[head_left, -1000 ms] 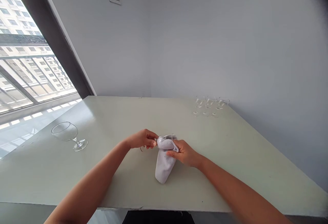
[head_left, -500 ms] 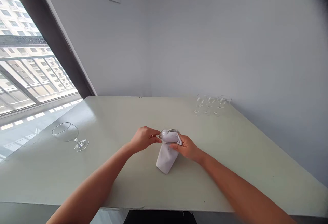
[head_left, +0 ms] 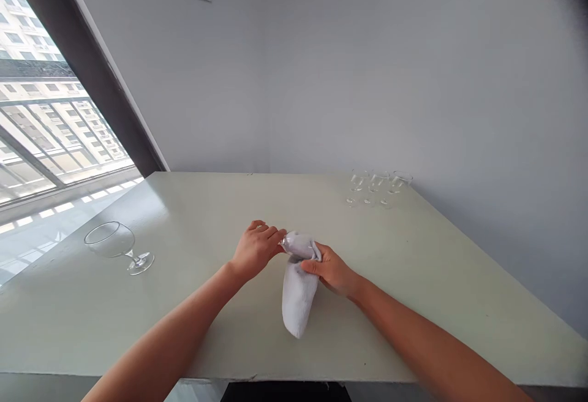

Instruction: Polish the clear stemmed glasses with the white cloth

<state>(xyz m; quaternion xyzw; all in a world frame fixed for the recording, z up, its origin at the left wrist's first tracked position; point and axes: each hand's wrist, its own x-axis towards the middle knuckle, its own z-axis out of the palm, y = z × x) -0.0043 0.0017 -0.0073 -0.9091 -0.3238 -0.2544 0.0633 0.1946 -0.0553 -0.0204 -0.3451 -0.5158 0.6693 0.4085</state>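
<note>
Above the middle of the table, my left hand [head_left: 258, 249] pinches the stem end of a small glass [head_left: 299, 244] that lies sideways. My right hand [head_left: 331, 269] grips a white cloth [head_left: 298, 301] at the mouth of that glass. Part of the cloth is stuffed inside the bowl, and the rest hangs down below it. The fingers of my right hand are partly hidden by the cloth, with the thumb on top of it.
A larger stemmed glass [head_left: 110, 239] stands on the left of the pale table [head_left: 220, 341]. Several small stemmed glasses [head_left: 374, 184] are grouped at the back right, near the wall. A window is at the left.
The cloth hangs lower and has turned. The glass has rotated slightly between my hands, and the fingers of my left hand have shifted on its stem end.
</note>
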